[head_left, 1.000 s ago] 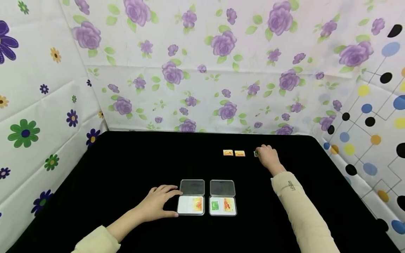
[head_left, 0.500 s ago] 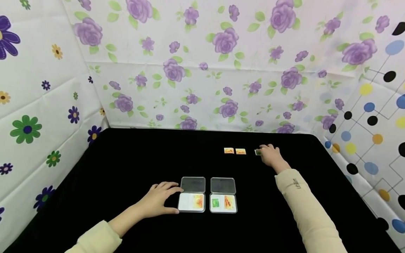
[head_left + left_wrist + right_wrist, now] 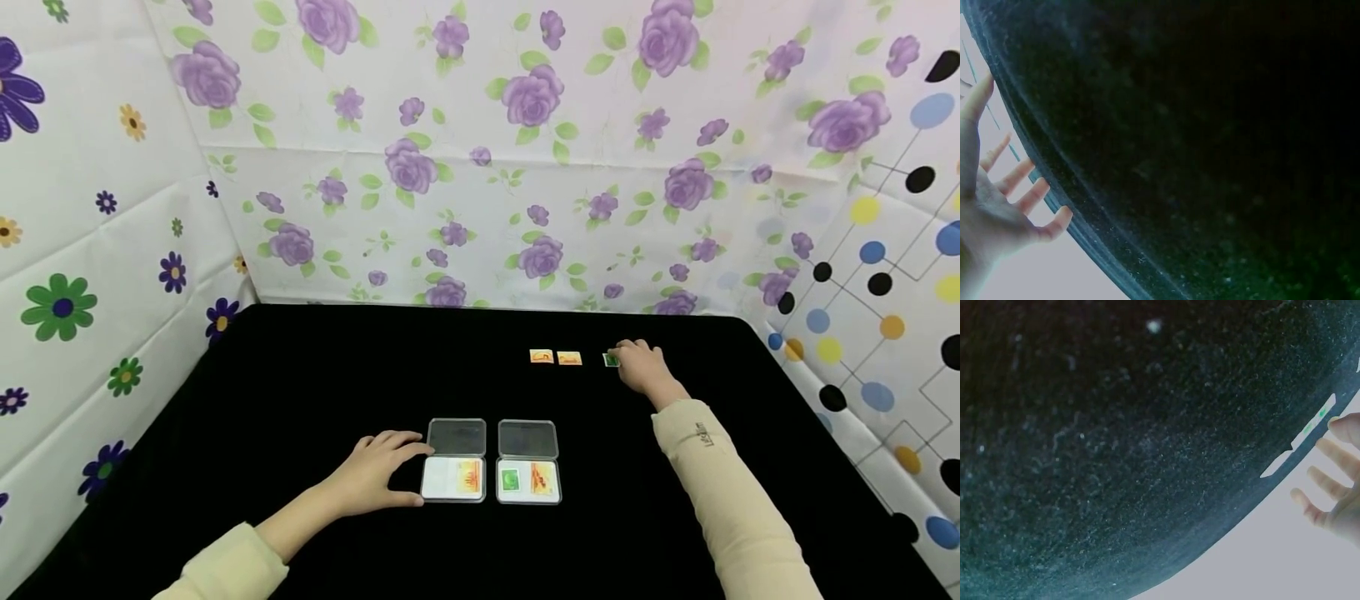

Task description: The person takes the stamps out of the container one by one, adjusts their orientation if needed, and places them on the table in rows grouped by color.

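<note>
In the head view my left hand point(image 3: 390, 471) lies flat on the black table point(image 3: 315, 392), its fingers straight and touching the left edge of an open clear case point(image 3: 453, 460) that holds an orange card point(image 3: 468, 477). A second open case point(image 3: 528, 462) beside it holds a green card point(image 3: 510, 481) and an orange card point(image 3: 543, 479). Far right, my right hand point(image 3: 628, 362) rests its fingertips on a small green card point(image 3: 610, 360). In the right wrist view the fingers point(image 3: 1329, 481) are spread and a fingertip touches that card's edge point(image 3: 1310, 428).
Two small orange cards point(image 3: 541, 357) point(image 3: 569, 358) lie side by side just left of the green one. Floral sheets point(image 3: 480, 167) wall in the back and left; a dotted sheet point(image 3: 870, 275) closes the right side. The left wrist view shows only spread fingers point(image 3: 1022, 194).
Both hands stay where they were, the left at the case and the right on the green card. Only the head camera has shifted slightly.
</note>
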`<state>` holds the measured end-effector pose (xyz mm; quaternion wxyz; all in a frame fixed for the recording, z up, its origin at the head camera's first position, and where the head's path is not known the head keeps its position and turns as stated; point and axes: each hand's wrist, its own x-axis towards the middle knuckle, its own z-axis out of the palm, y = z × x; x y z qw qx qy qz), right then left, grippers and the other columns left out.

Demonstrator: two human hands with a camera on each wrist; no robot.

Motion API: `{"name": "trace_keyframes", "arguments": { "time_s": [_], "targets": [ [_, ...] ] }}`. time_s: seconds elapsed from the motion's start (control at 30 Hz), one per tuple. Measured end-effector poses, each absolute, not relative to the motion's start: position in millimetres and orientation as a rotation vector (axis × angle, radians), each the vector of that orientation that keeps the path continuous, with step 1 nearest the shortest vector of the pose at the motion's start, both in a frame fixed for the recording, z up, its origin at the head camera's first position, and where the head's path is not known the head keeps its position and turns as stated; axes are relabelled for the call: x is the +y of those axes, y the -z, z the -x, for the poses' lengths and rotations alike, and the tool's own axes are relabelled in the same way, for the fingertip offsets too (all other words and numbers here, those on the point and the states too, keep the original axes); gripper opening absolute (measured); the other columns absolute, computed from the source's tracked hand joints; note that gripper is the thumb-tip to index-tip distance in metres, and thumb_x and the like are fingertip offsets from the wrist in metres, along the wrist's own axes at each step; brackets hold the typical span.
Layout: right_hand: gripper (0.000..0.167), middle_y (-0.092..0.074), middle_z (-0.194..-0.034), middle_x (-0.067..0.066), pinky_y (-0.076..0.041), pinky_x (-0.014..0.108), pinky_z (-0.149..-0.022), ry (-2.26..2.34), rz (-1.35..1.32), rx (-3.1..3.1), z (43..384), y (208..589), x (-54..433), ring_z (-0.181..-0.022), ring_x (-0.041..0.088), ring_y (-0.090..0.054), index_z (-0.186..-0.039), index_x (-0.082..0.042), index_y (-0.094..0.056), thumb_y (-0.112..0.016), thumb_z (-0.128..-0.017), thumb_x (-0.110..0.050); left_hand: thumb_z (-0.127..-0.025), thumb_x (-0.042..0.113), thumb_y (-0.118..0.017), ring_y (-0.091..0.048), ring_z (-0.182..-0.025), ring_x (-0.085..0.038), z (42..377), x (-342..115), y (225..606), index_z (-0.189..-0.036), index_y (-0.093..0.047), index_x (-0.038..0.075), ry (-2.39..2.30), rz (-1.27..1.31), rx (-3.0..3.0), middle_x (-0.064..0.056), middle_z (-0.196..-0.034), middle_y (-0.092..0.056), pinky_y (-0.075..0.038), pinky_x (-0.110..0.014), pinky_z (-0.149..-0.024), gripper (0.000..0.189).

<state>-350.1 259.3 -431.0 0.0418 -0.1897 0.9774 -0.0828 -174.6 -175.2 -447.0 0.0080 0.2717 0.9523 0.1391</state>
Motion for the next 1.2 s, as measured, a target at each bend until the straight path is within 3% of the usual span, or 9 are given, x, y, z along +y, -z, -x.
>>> {"name": "trace_keyframes", "arguments": {
  "time_s": [0.2,0.87,1.2],
  "targets": [
    [0.038,-0.047,-0.136,0.027,-0.035,0.065,-0.092,0.230,0.550,2.999,348,428,258,-0.120,0.049,-0.042,-0.131,0.001,-0.053,-0.045,-0.094,-0.001,-0.072,0.046,-0.076,-0.048,-0.122,-0.033,174,-176,447,-0.127,-0.056,0.019,-0.435,-0.858,2.980,-0.011,-0.134,-0.053,-0.037,-0.063,-0.093,0.065],
    [0.036,-0.054,-0.129,0.026,-0.043,0.058,-0.082,0.297,0.743,3.014,333,428,255,-0.112,0.046,-0.051,-0.126,0.000,-0.057,-0.051,-0.090,0.000,-0.072,0.048,-0.076,-0.049,-0.122,-0.033,175,-176,449,-0.127,-0.056,0.020,-0.441,-0.858,2.988,-0.010,-0.133,-0.053,-0.037,-0.063,-0.093,0.065],
    [0.027,-0.063,-0.116,0.019,-0.047,0.052,-0.088,0.158,0.866,3.092,318,428,228,-0.104,0.037,-0.059,-0.115,-0.003,-0.064,-0.059,-0.089,-0.004,-0.072,0.047,-0.076,-0.049,-0.122,-0.033,175,-176,446,-0.126,-0.056,0.019,-0.437,-0.857,2.990,-0.011,-0.133,-0.053,-0.037,-0.064,-0.093,0.064]
  ]
}}
